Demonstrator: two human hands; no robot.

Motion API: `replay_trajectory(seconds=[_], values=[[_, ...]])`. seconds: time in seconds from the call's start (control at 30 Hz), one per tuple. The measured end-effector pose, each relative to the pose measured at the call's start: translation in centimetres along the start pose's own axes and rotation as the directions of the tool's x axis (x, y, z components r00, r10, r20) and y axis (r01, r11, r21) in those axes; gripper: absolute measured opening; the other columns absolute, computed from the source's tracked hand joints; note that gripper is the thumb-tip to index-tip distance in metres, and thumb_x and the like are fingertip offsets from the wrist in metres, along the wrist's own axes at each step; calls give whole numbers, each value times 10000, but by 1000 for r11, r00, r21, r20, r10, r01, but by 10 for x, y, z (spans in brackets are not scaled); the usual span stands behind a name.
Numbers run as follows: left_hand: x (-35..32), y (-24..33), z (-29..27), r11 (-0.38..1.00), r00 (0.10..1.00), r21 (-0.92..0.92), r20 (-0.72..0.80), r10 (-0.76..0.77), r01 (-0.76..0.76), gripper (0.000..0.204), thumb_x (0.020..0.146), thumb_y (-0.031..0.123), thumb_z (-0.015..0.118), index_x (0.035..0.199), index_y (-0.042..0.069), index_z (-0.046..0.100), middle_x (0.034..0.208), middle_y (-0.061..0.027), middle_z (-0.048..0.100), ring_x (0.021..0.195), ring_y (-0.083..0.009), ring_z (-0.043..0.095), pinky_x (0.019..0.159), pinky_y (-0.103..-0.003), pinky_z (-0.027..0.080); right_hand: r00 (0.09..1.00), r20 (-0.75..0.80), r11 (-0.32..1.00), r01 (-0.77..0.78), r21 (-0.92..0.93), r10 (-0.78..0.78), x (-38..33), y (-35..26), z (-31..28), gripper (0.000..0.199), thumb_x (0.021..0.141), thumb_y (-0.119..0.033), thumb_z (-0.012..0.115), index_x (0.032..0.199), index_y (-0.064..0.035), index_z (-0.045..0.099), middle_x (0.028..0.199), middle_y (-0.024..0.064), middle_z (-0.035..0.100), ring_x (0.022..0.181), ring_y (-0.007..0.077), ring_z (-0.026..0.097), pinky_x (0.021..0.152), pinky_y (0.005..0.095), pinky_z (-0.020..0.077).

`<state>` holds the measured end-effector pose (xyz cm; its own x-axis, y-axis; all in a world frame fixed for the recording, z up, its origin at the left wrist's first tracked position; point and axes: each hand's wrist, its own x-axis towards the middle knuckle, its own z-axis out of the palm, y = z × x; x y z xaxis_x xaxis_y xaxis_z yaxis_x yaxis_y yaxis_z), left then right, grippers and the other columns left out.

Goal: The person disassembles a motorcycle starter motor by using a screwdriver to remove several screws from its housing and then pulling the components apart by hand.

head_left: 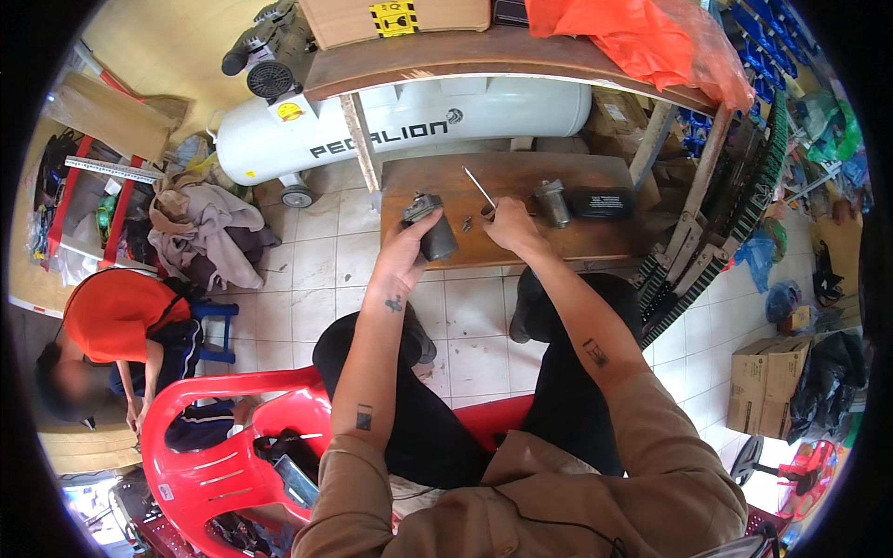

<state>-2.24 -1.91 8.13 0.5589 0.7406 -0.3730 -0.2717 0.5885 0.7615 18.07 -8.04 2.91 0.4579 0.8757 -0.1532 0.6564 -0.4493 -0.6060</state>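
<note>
My left hand (406, 251) is closed around a dark grey cylinder with a metal head (437, 240), held tilted at the left end of the low wooden bench (521, 249). My right hand (512, 226) grips a screwdriver (479, 186); its thin metal shaft points up and to the left, and its handle is mostly hidden by my fingers. Between the two hands a small metal piece (467, 224) lies on the bench. Just right of my right hand rests a second metal-capped cylinder (553, 205), with a black box (603, 204) beside it.
Beyond the bench lies a white air tank (400, 121) under a wooden shelf (502, 63). Green-edged metal racks (693, 251) lean at the right. Cardboard boxes (767, 383) stand farther right. A red plastic chair (214, 437) and a bent-over person in orange (116, 312) are at the left.
</note>
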Motion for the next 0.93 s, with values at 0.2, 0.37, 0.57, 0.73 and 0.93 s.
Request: replay_trajectory(seconds=[0.2, 0.37, 0.57, 0.73, 0.93], values=[[-1, 14, 3, 947, 988, -292, 107, -108, 135, 527, 951, 527, 591, 1156, 42, 609, 1023, -156, 664, 976, -296, 641, 905, -431, 525, 999, 25, 997, 18, 78, -20, 9, -2, 33, 401, 830, -259, 785, 1081, 32, 672, 1088, 250, 685, 1112, 427, 613, 968, 489, 490], [-2, 11, -1, 842, 975, -493, 141, -173, 220, 510, 940, 491, 612, 1159, 31, 592, 1044, -172, 639, 970, -322, 626, 905, -481, 520, 999, 39, 999, 25, 42, -27, 8, -2, 44, 405, 825, -219, 787, 1099, 30, 621, 1043, 256, 678, 1083, 438, 618, 918, 505, 499], [-4, 8, 3, 689, 960, -669, 172, -221, 279, 487, 921, 449, 637, 1141, 20, 568, 1056, -177, 607, 974, -324, 596, 897, -497, 516, 999, -33, 1000, 10, 9, -10, 10, 3, 56, 390, 845, -208, 770, 1098, 35, 599, 1038, 268, 674, 1046, 444, 635, 881, 503, 517], [-2, 6, 1, 607, 956, -748, 124, -266, 266, 468, 932, 442, 607, 1154, 33, 556, 1067, -173, 597, 1004, -320, 588, 897, -498, 512, 998, -58, 999, -14, -48, 11, 9, 3, 61, 381, 847, -202, 766, 1096, 32, 598, 1049, 263, 679, 1040, 440, 642, 880, 499, 522], [7, -2, -6, 531, 939, -794, 136, -317, 295, 496, 946, 470, 574, 1197, 44, 540, 1121, -166, 580, 1042, -318, 577, 906, -508, 507, 1000, -13, 999, 14, -33, -15, 13, 10, 59, 387, 854, -204, 763, 1126, 20, 603, 1054, 243, 690, 1048, 439, 645, 890, 496, 522]])
